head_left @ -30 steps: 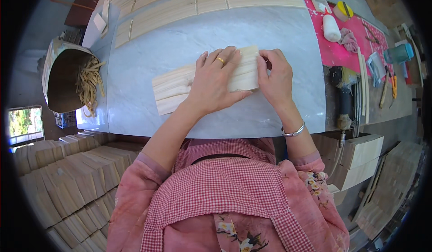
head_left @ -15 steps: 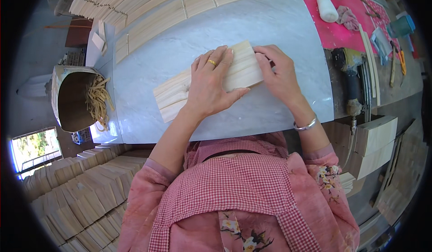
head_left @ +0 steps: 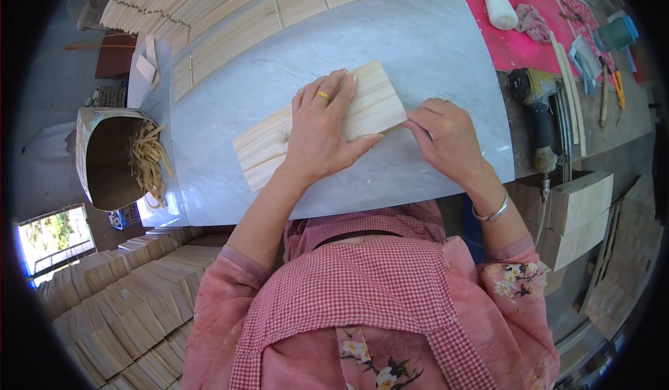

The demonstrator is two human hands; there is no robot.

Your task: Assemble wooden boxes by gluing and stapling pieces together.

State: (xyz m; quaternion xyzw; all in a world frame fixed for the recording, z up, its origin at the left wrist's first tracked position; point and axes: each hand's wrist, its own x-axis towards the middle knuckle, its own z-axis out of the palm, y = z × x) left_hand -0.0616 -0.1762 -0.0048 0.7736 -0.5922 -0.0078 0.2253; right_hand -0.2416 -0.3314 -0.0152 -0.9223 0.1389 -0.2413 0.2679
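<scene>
A panel of pale wooden slats (head_left: pixel 373 104) lies slanted on the grey marbled tabletop (head_left: pixel 432 34). My left hand (head_left: pixel 322 132), with a gold ring, presses flat on the panel's middle, fingers spread. My right hand (head_left: pixel 446 139) pinches the panel's near right corner with its fingertips. A silver bangle sits on my right wrist. The panel's left part sticks out past my left hand.
Rows of wooden slats (head_left: pixel 230 20) line the table's far edge. A box of wood shavings (head_left: pixel 118 156) stands at the left. A pink mat (head_left: pixel 529 34) with a white bottle (head_left: pixel 500 6), a power tool (head_left: pixel 536 104) and hand tools lies right. Stacked slats (head_left: pixel 111 306) fill the lower left.
The view has shifted, so the panel sits lower and more slanted in the picture. My right hand has slid from the panel's top right edge to its near right corner.
</scene>
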